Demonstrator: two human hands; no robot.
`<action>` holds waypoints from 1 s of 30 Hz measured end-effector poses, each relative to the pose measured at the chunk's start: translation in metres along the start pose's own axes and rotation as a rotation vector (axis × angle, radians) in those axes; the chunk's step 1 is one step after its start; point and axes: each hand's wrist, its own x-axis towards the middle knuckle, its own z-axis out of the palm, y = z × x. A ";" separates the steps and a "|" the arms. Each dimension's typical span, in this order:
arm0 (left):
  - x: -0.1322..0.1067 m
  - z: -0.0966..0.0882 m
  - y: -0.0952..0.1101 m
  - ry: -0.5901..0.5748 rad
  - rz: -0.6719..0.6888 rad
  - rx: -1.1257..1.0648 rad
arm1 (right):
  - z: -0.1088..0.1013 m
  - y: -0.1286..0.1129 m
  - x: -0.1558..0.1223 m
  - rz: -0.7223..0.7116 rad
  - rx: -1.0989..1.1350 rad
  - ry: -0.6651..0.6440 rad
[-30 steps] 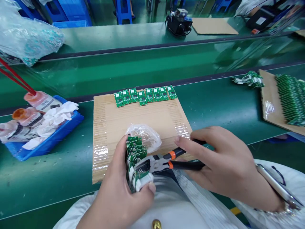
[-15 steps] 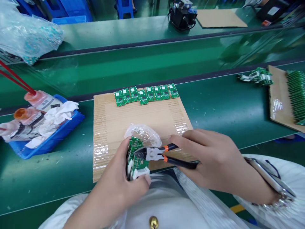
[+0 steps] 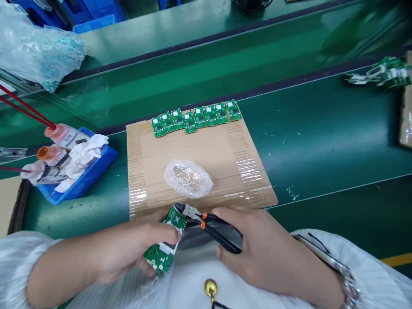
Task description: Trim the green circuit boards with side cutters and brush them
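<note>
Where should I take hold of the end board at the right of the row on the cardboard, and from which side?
Probably pinch the rightmost circuit board by its near and far edges, coming from the right. Its left side sits tight against the neighbouring board, while its right side is free. Lift it straight up off the cardboard sheet.
</note>
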 end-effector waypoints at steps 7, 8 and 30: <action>0.006 0.009 0.013 0.063 -0.204 0.029 | -0.002 0.008 -0.003 0.021 0.094 -0.080; 0.007 0.009 0.014 0.069 -0.209 0.024 | -0.003 0.009 -0.003 0.015 0.107 -0.083; 0.004 -0.006 -0.013 -0.175 0.529 0.272 | -0.008 0.037 -0.009 -0.324 -0.321 0.418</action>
